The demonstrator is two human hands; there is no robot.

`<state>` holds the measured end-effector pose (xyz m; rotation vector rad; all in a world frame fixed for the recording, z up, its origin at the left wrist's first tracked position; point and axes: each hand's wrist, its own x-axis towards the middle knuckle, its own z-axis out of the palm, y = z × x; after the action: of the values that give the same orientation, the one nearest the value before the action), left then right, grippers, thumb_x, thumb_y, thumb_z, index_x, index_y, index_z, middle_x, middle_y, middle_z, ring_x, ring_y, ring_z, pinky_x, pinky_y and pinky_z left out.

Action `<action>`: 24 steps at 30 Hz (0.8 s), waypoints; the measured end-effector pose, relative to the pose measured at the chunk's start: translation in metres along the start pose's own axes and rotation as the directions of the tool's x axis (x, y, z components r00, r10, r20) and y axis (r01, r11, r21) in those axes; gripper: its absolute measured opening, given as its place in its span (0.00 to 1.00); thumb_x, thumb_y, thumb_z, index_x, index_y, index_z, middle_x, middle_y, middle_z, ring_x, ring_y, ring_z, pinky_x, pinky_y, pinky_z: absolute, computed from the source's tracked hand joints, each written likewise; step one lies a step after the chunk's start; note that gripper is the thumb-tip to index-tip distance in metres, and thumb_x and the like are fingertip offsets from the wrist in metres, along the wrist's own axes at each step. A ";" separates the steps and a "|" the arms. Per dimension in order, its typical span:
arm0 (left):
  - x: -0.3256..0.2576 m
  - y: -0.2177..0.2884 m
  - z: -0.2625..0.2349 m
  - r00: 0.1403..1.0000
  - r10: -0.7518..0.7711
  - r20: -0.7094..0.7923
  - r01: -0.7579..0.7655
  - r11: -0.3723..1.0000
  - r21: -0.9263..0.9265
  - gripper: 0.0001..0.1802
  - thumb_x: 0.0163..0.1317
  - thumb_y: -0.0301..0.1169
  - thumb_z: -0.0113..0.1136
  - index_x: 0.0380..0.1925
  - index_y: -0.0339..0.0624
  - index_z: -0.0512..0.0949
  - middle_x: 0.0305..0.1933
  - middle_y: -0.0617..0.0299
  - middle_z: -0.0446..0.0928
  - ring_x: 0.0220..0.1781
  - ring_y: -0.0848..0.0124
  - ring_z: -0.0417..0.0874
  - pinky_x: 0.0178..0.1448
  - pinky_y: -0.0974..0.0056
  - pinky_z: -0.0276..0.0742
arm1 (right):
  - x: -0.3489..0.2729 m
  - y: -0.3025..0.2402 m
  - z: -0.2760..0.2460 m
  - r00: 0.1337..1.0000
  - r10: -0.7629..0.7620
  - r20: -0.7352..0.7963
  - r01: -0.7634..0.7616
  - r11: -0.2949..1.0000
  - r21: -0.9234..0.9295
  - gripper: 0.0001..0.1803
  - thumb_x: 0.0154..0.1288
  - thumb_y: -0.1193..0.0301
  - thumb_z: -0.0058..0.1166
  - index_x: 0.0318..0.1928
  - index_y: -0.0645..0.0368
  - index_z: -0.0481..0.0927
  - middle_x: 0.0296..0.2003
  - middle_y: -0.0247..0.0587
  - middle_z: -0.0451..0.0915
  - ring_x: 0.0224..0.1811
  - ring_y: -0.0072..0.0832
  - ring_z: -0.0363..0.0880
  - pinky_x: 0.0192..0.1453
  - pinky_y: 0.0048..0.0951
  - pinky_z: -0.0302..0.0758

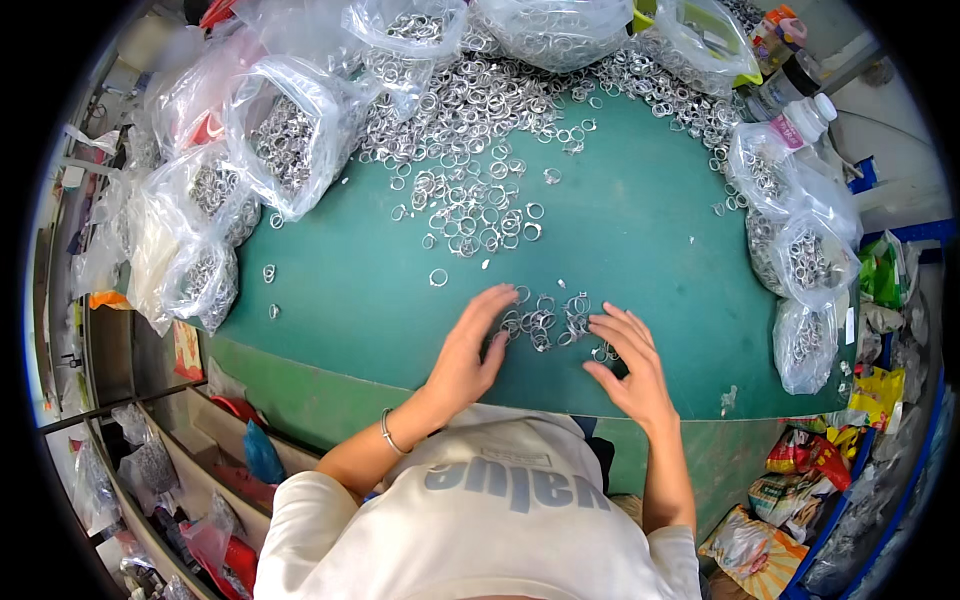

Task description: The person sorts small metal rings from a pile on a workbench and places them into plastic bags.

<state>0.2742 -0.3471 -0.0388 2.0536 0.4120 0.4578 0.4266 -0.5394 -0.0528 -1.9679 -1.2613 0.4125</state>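
A small cluster of silver-coloured metal rings (540,325) lies on the green tabletop (350,270) between my hands. At its left edge, my left hand (472,345) has its fingers stretched out and the thumb apart, fingertips beside or touching the outermost rings. My right hand (632,368) is on the other side, fingers spread and thumb pointing inward, with a few rings near its fingertips and under the palm edge. Neither hand visibly grips a ring. Farther out lies a looser group of rings (480,215), which runs into a large heap of rings (470,105).
Clear plastic bags of rings line the left side (290,140) and right side (808,260) of the table. More bags (555,30) stand at the back. Bottles (800,122) sit at the far right. Open drawers (200,430) are at lower left, coloured packages (755,550) at lower right.
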 end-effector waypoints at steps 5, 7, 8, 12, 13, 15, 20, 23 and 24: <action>-0.007 -0.002 0.009 0.987 0.025 0.161 -0.003 0.991 -0.136 0.28 0.55 0.11 0.49 0.58 0.37 0.68 0.61 0.47 0.67 0.61 0.52 0.71 0.62 0.59 0.70 | 0.008 -0.020 0.007 0.998 0.008 -0.064 -0.016 0.992 -0.127 0.36 0.45 0.63 0.70 0.57 0.60 0.73 0.61 0.45 0.68 0.68 0.44 0.61 0.70 0.50 0.55; -0.009 -0.001 0.008 0.996 0.000 0.092 0.017 0.983 -0.184 0.26 0.58 0.12 0.48 0.57 0.37 0.68 0.58 0.48 0.70 0.59 0.55 0.73 0.58 0.60 0.73 | 0.005 -0.013 0.017 0.995 -0.075 0.065 0.082 0.988 -0.130 0.39 0.44 0.62 0.71 0.58 0.60 0.71 0.63 0.45 0.66 0.68 0.46 0.60 0.71 0.51 0.54; -0.012 -0.001 0.006 0.999 -0.026 0.029 0.032 0.976 -0.215 0.24 0.59 0.12 0.48 0.57 0.38 0.69 0.57 0.49 0.71 0.57 0.58 0.75 0.57 0.61 0.74 | 0.004 -0.013 0.016 0.998 -0.060 -0.001 0.059 0.990 -0.132 0.41 0.43 0.61 0.71 0.59 0.60 0.70 0.63 0.46 0.66 0.68 0.46 0.59 0.71 0.51 0.53; -0.043 0.001 -0.017 0.827 -0.283 0.486 0.532 0.671 -0.516 0.16 0.67 0.20 0.47 0.54 0.35 0.72 0.48 0.58 0.77 0.49 0.73 0.77 0.52 0.68 0.75 | 0.008 -0.020 0.012 0.986 0.032 -0.166 -0.054 0.990 -0.130 0.44 0.44 0.60 0.71 0.62 0.61 0.66 0.62 0.48 0.66 0.69 0.46 0.58 0.72 0.51 0.52; -0.049 0.000 -0.017 0.742 -0.267 0.615 0.622 0.616 -0.484 0.15 0.68 0.22 0.47 0.53 0.35 0.73 0.46 0.59 0.78 0.47 0.74 0.77 0.50 0.69 0.75 | 0.012 -0.021 0.014 0.993 0.029 -0.116 -0.045 0.990 -0.134 0.44 0.44 0.60 0.71 0.62 0.61 0.67 0.62 0.48 0.66 0.69 0.46 0.58 0.72 0.51 0.51; -0.062 -0.008 -0.014 0.527 -0.200 0.826 0.778 0.506 -0.374 0.14 0.70 0.25 0.47 0.52 0.34 0.75 0.42 0.61 0.79 0.42 0.75 0.77 0.47 0.70 0.75 | 0.014 -0.025 0.019 1.000 -0.007 0.018 0.010 0.989 -0.145 0.43 0.45 0.61 0.71 0.62 0.61 0.67 0.62 0.48 0.66 0.69 0.47 0.58 0.72 0.51 0.51; -0.066 -0.004 -0.020 0.692 -0.256 0.675 0.633 0.664 -0.398 0.13 0.66 0.23 0.51 0.50 0.34 0.76 0.44 0.59 0.78 0.42 0.73 0.78 0.47 0.70 0.76 | 0.002 -0.022 0.012 0.999 0.031 -0.032 -0.031 1.000 0.001 0.41 0.44 0.66 0.71 0.61 0.61 0.68 0.63 0.47 0.66 0.70 0.47 0.57 0.72 0.50 0.53; -0.048 0.001 -0.019 0.974 -0.066 0.217 0.102 0.982 -0.158 0.20 0.57 0.20 0.60 0.52 0.39 0.75 0.51 0.53 0.75 0.49 0.63 0.78 0.54 0.62 0.74 | 0.014 -0.032 0.016 0.999 0.030 -0.017 -0.031 0.999 -0.045 0.38 0.43 0.68 0.71 0.57 0.62 0.71 0.62 0.46 0.67 0.68 0.47 0.60 0.71 0.49 0.55; -0.034 0.004 -0.015 0.986 -0.005 0.169 0.003 1.000 0.010 0.25 0.55 0.21 0.62 0.55 0.40 0.72 0.56 0.52 0.70 0.55 0.58 0.73 0.59 0.57 0.70 | 0.013 -0.028 0.018 1.000 0.010 -0.005 -0.010 0.998 -0.068 0.37 0.44 0.68 0.71 0.58 0.62 0.71 0.62 0.46 0.67 0.68 0.47 0.60 0.71 0.49 0.55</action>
<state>0.2380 -0.3538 -0.0331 2.0813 0.3167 0.2766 0.4035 -0.5136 -0.0429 -2.0316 -1.2783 0.3747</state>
